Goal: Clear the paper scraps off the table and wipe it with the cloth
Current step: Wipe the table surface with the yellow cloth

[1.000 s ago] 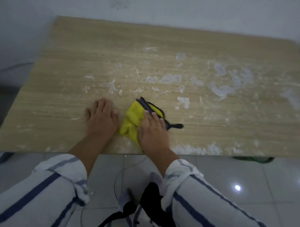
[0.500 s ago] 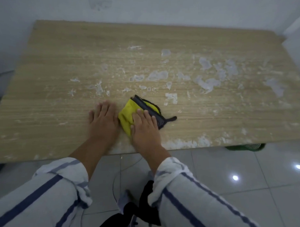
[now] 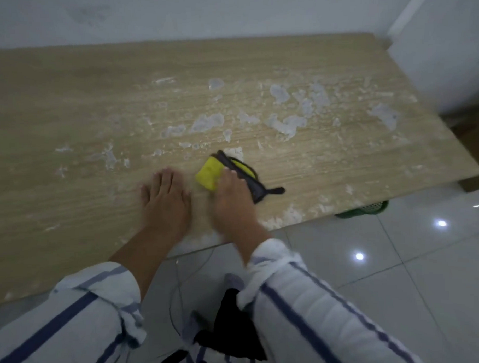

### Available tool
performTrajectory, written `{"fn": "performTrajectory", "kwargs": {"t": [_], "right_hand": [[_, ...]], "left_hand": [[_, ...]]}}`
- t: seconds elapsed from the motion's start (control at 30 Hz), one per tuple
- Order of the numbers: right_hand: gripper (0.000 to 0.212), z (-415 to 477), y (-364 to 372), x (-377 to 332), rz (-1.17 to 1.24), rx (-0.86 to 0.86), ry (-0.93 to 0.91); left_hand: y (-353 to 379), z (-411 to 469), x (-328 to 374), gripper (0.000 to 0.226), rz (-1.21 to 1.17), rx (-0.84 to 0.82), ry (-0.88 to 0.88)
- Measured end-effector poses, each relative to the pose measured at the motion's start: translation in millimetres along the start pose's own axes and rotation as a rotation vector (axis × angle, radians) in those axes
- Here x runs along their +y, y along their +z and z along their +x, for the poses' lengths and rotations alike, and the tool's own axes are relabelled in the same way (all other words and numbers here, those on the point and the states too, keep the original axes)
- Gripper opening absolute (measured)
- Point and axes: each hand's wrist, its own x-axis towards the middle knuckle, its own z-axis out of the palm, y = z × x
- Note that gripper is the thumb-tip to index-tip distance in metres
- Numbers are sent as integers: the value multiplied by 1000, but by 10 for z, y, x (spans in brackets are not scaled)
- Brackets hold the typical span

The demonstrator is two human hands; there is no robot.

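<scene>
A folded yellow cloth [image 3: 207, 174] with a black edge and loop lies on the wooden table [image 3: 73, 99] near its front edge. My right hand [image 3: 233, 203] lies flat on the cloth's near half, fingers straight, pressing it down. My left hand [image 3: 165, 203] rests flat on the bare wood just left of the cloth, not touching it. White paper scraps [image 3: 207, 123] and smears are stuck over the middle and right of the tabletop, with more crumbs [image 3: 283, 218] along the front edge right of my right hand.
A white wall runs behind the table and at its right end. Glossy white floor tiles [image 3: 392, 268] lie in front. A green basket [image 3: 367, 210] shows under the table's front right. A thin cable [image 3: 175, 287] hangs below the edge.
My right hand has pushed the cloth away from me and to the right, opening a gap to my left hand. The left hand has stayed flat on the table. The view has swung left.
</scene>
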Motion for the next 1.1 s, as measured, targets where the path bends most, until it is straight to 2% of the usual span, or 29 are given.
{"fn": "performTrajectory", "kwargs": {"t": [0.07, 0.13, 0.2, 0.3, 0.37, 0.4, 0.47, 0.53, 0.57, 0.6, 0.63, 0.7, 0.77, 0.83, 0.9, 0.93, 1.0, 1.07, 1.1], "right_hand": [[51, -106, -5, -15, 47, -11, -117], [51, -117, -168, 330, 59, 101, -98], [50, -101, -317, 849, 15, 253, 73], [44, -210, -646, 1573, 45, 236, 460], [32, -150, -792, 1599, 158, 294, 643], [30, -58, -792, 1416, 167, 333, 646], [36, 140, -617, 859, 85, 304, 420], [44, 130, -274, 303, 94, 181, 88], [47, 42, -124, 170, 86, 67, -15], [47, -10, -29, 203, 35, 26, -99], [47, -49, -83, 331, 51, 85, -91], [49, -55, -297, 735, -36, 215, 61], [43, -73, -563, 1268, -80, 248, 294], [44, -168, -850, 1700, 36, 289, 522], [41, -144, -975, 1695, 149, 350, 645], [42, -62, -963, 1514, 205, 387, 617], [47, 110, -760, 1000, 241, 354, 373], [52, 146, -389, 526, 173, 172, 22], [53, 106, -233, 399, 138, 94, -80]], "left_hand": [[12, 36, 25, 55, 16, 1, 8], [13, 64, 32, 56, 42, -14, 19], [19, 89, 63, 57, 59, -27, 26], [20, 123, 150, 58, 39, -44, 33], [29, 150, 215, 58, 40, -50, 56], [34, 166, 246, 57, 41, -52, 71], [51, 207, 299, 57, 33, -49, 84], [62, 235, 330, 56, 29, -38, 82], [69, 243, 337, 55, 28, -29, 80], [72, 246, 336, 55, 28, -20, 80], [69, 246, 334, 55, 32, -14, 82], [72, 245, 330, 56, 53, -22, 94], [77, 247, 330, 57, 59, -32, 94], [90, 264, 350, 57, 51, -30, 95], [99, 287, 404, 57, 38, -35, 100], [107, 306, 447, 58, 31, -40, 106], [125, 355, 537, 58, 24, -55, 114], [147, 407, 607, 58, 23, -64, 117], [157, 428, 624, 58, 19, -63, 115]]}}
